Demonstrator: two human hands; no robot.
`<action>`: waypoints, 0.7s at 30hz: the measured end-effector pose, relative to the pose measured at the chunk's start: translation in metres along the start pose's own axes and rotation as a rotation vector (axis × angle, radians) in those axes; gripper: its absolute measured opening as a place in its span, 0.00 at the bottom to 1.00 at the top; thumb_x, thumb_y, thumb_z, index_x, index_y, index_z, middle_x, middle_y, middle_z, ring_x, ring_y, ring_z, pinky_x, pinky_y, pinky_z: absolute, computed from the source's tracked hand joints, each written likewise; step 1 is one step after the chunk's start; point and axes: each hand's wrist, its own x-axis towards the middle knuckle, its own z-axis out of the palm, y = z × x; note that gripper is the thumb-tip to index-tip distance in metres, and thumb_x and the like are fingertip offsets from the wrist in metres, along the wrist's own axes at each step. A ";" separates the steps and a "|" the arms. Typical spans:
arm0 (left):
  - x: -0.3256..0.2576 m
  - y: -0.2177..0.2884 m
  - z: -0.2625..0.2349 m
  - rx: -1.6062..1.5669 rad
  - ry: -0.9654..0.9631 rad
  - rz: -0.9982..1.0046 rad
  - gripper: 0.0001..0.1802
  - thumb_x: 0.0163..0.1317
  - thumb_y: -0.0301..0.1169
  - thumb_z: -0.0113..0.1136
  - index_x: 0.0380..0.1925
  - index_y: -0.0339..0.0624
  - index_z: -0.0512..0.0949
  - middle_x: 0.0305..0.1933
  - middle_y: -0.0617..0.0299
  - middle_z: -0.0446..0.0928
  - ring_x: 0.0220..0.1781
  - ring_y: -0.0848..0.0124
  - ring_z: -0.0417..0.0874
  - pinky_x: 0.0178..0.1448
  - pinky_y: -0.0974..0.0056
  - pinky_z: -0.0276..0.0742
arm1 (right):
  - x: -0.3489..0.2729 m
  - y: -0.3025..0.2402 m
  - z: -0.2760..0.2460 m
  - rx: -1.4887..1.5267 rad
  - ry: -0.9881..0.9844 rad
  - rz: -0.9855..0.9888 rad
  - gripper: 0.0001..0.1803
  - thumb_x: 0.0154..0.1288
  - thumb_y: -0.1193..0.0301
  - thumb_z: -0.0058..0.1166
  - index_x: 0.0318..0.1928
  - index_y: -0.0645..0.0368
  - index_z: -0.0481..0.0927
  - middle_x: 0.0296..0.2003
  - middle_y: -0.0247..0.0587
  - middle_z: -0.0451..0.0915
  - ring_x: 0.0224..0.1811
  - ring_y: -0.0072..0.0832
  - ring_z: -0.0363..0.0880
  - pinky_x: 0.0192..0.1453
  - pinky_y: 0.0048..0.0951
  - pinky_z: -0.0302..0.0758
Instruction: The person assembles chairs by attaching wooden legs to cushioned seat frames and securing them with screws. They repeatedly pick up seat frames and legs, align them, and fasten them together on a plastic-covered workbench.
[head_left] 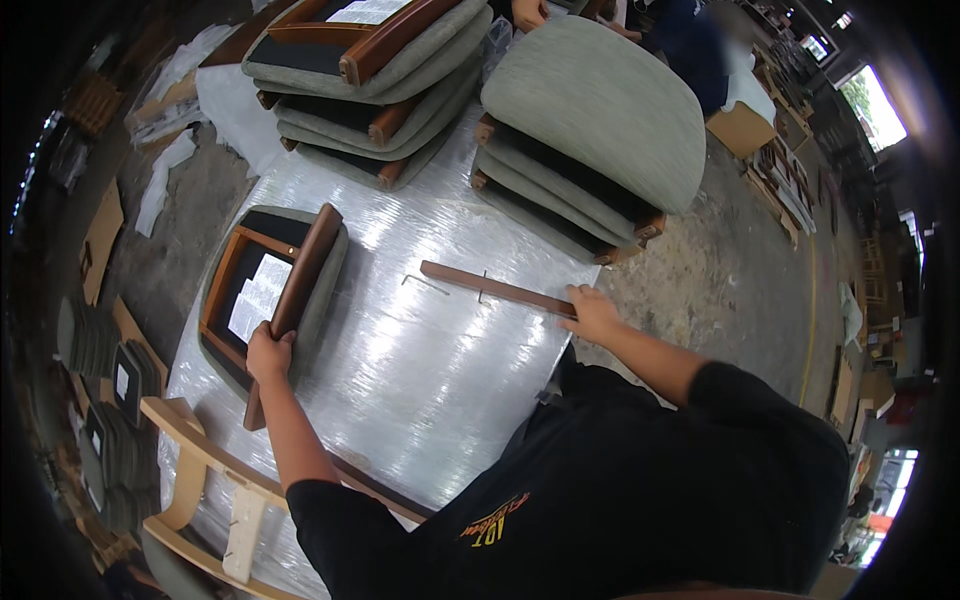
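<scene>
My left hand grips a brown wooden rail that lies across an upturned green seat cushion with a wooden frame underneath, at the table's left edge. My right hand rests on the near end of a second brown wooden rail, which lies flat on the plastic-wrapped table top. Two small metal hex keys lie beside that rail, near its far end.
Two stacks of green seat cushions with wooden frames stand at the table's far side, one stack on the left, the other stack on the right. A pale wooden chair frame leans at the near left. Another person works beyond the stacks.
</scene>
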 end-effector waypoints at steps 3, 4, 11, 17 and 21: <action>-0.050 0.016 -0.043 -0.107 0.054 0.071 0.26 0.54 0.43 0.79 0.45 0.35 0.83 0.47 0.44 0.86 0.53 0.46 0.86 0.55 0.49 0.81 | 0.017 0.000 0.024 -0.003 -0.087 -0.031 0.24 0.67 0.55 0.65 0.53 0.59 0.76 0.48 0.52 0.81 0.55 0.53 0.82 0.58 0.49 0.79; -0.070 0.022 -0.055 -0.145 0.088 0.114 0.26 0.53 0.42 0.80 0.44 0.34 0.82 0.46 0.43 0.85 0.51 0.45 0.86 0.55 0.49 0.80 | 0.017 0.005 0.027 0.025 -0.039 -0.051 0.23 0.68 0.55 0.64 0.52 0.59 0.76 0.49 0.53 0.81 0.55 0.53 0.82 0.57 0.50 0.79; -0.296 0.097 -0.023 -0.454 0.127 0.075 0.27 0.51 0.40 0.83 0.40 0.33 0.79 0.35 0.47 0.79 0.39 0.50 0.79 0.48 0.51 0.77 | 0.056 0.055 0.009 0.066 -0.044 -0.013 0.20 0.67 0.59 0.63 0.50 0.60 0.77 0.50 0.56 0.81 0.52 0.53 0.84 0.54 0.52 0.81; -0.436 0.178 0.059 -0.279 0.093 0.088 0.24 0.48 0.37 0.83 0.41 0.40 0.82 0.40 0.51 0.83 0.45 0.49 0.83 0.49 0.49 0.79 | 0.086 0.047 -0.001 0.167 0.285 -0.335 0.19 0.66 0.64 0.62 0.52 0.62 0.79 0.46 0.56 0.84 0.46 0.53 0.86 0.52 0.49 0.83; -0.481 0.193 0.101 -0.181 -0.041 0.103 0.25 0.44 0.29 0.78 0.46 0.42 0.83 0.49 0.53 0.84 0.52 0.50 0.84 0.57 0.48 0.79 | 0.126 -0.011 0.003 0.474 -0.019 -0.392 0.17 0.67 0.62 0.61 0.44 0.65 0.86 0.38 0.55 0.88 0.44 0.51 0.88 0.50 0.47 0.84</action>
